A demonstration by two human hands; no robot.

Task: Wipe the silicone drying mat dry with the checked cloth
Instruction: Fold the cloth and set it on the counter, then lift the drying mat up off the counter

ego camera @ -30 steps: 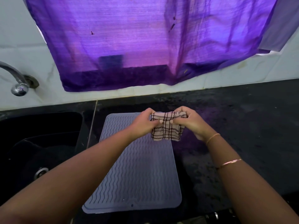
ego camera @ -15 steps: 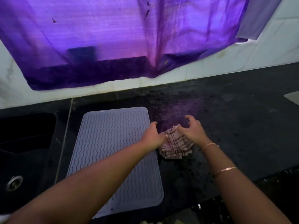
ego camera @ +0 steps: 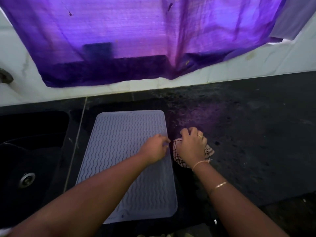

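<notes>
The grey silicone drying mat (ego camera: 119, 151), ribbed with wavy lines, lies flat on the black counter (ego camera: 253, 137). Just right of its edge the checked cloth (ego camera: 210, 150) sits bunched on the counter. My right hand (ego camera: 191, 146) is on top of the cloth with its fingers curled round it, hiding most of it. My left hand (ego camera: 154, 149) is over the mat's right edge, its curled fingertips pointing at the cloth. I cannot tell whether it pinches the mat's edge.
A dark sink (ego camera: 34, 151) with a metal drain (ego camera: 26, 179) lies left of the mat. A purple curtain (ego camera: 136, 40) hangs over the white tiled wall behind. The counter's front edge runs just below the mat.
The cloth went from held up over the mat's far end down onto the counter to the right. My left hand has let go of it and moved to the mat's right edge.
</notes>
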